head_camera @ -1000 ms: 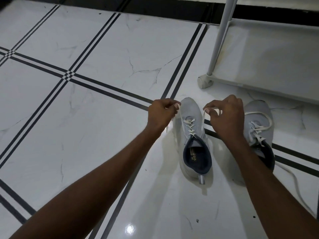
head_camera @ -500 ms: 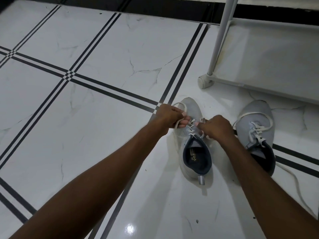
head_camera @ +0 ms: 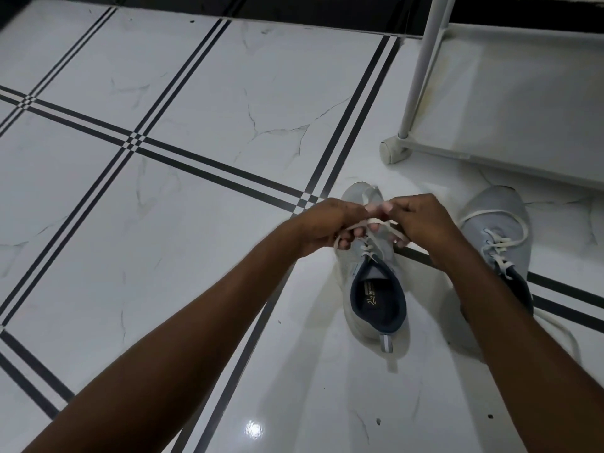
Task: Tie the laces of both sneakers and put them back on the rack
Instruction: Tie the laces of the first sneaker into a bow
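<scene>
- Floor [head_camera: 202, 93]: white tiles, dark stripes.
- Rack [head_camera: 510, 103] at upper right, its shelf just beyond both sneakers.
- Left sneaker [head_camera: 376, 299] upright on floor, under both hands.
- Right sneaker [head_camera: 500, 230] beside it, laces loose.
- Left hand [head_camera: 327, 223] and right hand [head_camera: 421, 220] pinching the lace [head_camera: 376, 222], fingertips almost touching; probably mid-knot, crossing hidden.

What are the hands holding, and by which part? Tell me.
Both the left hand and the right hand pinch the white lace of the left sneaker, near its free ends.
</scene>
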Demonstrator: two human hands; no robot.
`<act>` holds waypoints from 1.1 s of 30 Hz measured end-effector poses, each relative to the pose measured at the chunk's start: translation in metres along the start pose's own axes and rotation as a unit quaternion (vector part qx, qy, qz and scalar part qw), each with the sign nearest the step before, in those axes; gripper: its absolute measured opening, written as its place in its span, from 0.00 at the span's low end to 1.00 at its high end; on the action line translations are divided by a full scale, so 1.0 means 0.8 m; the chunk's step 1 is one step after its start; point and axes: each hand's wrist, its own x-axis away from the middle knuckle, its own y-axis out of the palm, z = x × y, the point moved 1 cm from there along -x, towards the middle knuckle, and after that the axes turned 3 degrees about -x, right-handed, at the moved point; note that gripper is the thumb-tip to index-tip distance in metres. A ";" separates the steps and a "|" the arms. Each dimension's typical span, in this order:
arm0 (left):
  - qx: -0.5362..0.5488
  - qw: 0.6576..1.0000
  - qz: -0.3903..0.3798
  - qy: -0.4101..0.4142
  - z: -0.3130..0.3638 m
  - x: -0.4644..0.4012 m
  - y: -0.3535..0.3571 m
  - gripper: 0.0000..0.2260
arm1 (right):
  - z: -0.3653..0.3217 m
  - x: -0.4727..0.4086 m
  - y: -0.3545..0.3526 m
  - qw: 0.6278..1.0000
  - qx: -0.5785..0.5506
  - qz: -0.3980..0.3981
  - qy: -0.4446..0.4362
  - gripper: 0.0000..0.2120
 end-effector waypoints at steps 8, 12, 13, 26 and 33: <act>-0.378 0.875 0.185 0.240 0.011 0.010 -0.013 0.05 | -0.001 0.003 0.005 0.984 0.162 -0.069 -0.034 0.11; -0.448 0.791 0.287 0.302 -0.001 0.003 0.011 0.07 | -0.001 0.002 0.018 0.977 -0.089 -0.174 0.083 0.10; -0.426 0.792 0.310 0.307 -0.004 0.003 0.013 0.07 | 0.000 0.003 0.017 0.971 -0.117 -0.186 0.097 0.10; 0.159 0.945 0.261 -0.120 -0.111 0.048 -0.003 0.11 | 0.058 0.046 -0.036 0.907 0.173 0.384 0.015 0.15; -0.279 0.908 0.301 0.087 -0.075 0.043 0.044 0.13 | 0.071 0.057 0.024 0.943 0.237 0.195 -0.129 0.18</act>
